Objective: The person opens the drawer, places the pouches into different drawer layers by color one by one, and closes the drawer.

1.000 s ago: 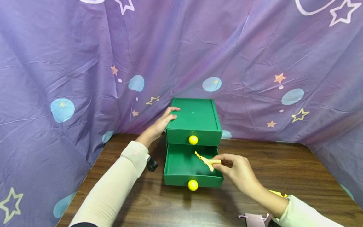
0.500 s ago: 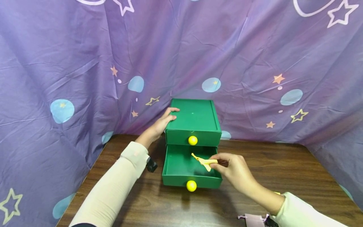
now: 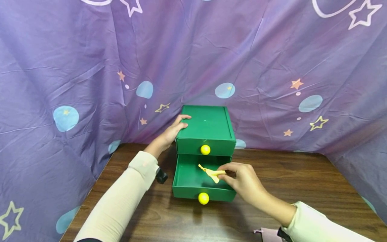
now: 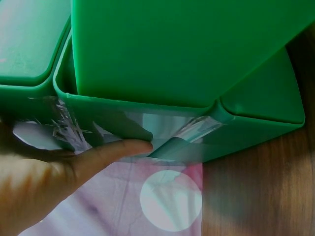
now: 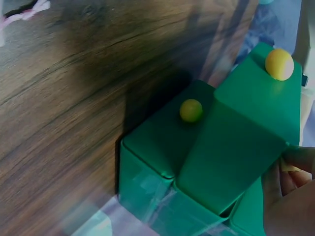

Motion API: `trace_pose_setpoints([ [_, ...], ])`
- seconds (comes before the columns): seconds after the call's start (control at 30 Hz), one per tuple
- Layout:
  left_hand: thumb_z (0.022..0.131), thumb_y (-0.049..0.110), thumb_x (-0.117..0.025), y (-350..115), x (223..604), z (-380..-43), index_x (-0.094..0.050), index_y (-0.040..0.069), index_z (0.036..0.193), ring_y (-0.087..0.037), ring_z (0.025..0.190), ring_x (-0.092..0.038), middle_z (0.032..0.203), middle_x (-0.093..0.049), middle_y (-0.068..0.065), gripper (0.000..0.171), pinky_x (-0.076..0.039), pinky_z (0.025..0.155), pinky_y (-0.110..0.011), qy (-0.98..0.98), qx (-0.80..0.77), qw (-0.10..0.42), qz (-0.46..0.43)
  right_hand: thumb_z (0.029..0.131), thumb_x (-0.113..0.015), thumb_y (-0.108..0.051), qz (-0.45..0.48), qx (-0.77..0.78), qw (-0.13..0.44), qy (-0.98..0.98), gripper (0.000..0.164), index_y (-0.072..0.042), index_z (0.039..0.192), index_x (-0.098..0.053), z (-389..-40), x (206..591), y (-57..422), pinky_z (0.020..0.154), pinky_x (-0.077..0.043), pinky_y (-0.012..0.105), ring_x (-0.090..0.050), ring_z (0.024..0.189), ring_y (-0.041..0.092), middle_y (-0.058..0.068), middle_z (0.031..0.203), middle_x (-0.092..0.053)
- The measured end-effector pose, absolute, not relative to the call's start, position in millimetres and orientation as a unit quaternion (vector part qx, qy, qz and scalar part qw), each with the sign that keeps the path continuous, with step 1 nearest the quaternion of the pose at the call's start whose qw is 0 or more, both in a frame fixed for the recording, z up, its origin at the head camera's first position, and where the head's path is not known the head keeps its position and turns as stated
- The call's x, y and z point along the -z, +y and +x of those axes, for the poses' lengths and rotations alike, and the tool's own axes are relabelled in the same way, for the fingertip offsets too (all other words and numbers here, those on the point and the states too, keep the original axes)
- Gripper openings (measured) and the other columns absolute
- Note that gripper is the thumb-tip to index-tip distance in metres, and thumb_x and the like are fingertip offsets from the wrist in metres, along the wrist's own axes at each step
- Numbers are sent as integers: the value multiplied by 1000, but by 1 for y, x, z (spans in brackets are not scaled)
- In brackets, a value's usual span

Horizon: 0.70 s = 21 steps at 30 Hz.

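Note:
A green cabinet (image 3: 208, 122) with round yellow knobs stands on the table, one drawer (image 3: 188, 193) pulled out below its top drawer. My left hand (image 3: 173, 131) rests at the cabinet's upper left edge, fingers on the top. In the left wrist view the thumb (image 4: 115, 151) lies against the taped side. Over the pulled-out drawer, my right hand (image 3: 243, 179) pinches a small yellow drawstring pouch (image 3: 213, 174), its corded end pointing up and left. Most of the pouch is hidden in the right wrist view, behind the right fingers (image 5: 273, 189) and the drawer.
A pink drawstring pouch (image 3: 270, 234) lies at the table's front edge, partly under the right sleeve. Beneath the pulled-out drawer, another shut drawer (image 5: 162, 132) shows in the right wrist view. A purple patterned cloth (image 3: 266, 67) hangs behind the wooden table (image 3: 302, 188).
My right hand has moved left with the yellow pouch, farther over the pulled-out drawer. The right sleeve now covers more of the pink pouch. My left hand has stayed put.

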<state>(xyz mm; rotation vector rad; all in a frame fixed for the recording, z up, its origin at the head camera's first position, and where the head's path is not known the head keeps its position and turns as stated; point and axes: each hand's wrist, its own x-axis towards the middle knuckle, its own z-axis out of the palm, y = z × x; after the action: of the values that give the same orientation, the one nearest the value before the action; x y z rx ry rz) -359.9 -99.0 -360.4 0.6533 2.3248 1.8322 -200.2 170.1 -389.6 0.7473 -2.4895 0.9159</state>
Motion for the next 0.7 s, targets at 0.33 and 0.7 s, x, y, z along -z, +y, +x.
trace_pose_setpoints([
  [0.33,105,20,-40,-98,361,-361,-41,13,151,-34,148,-28,163,-30,-12,47,-19,122,-54,764,-606,51,217,78,-88,-4,278,-332,188,-881,22,-13,97,-80,-203,392,157,73,-59,29,-70,86,7,-5,96,-78],
  [0.7,106,21,-40,-99,362,-361,-40,15,152,-33,151,-24,165,-27,-10,47,-16,123,-55,770,-598,55,217,79,-88,-7,273,-336,171,-885,21,-14,97,-80,-208,394,147,76,-60,30,-70,88,8,-5,96,-78],
])
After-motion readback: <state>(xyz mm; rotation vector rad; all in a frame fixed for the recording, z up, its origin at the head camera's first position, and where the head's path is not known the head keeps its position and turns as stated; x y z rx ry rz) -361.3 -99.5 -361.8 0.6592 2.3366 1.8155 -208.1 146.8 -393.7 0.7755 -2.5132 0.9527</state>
